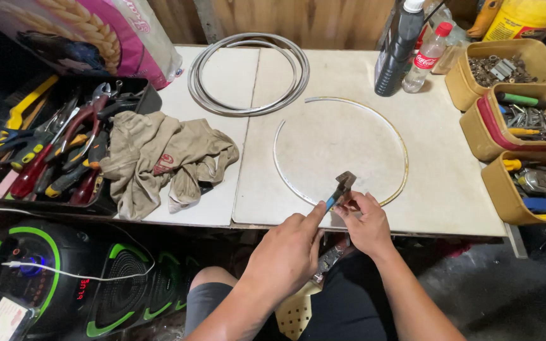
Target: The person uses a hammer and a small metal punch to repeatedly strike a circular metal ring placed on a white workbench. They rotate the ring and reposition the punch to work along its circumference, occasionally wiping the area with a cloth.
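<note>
Pliers [342, 188] at near table [450, 189] edge, biting the near arc of a thin wire hoop [374, 113]. Left hand [285, 252] and right hand [366, 221] both closed on the handles, close together. Rag [159, 158] left, cable coil [248, 72] far.

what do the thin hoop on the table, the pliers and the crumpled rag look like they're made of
Hoop: probably metal strip, thin and springy-looking, pale silvery with a yellowish sheen on its right side. Pliers: dull, dark metal head, likely worn steel, with a blue handle cover that looks like plastic or rubber. Rag: soft woven cloth, beige, creased and folded; looks like cotton, though that is uncertain.
</note>
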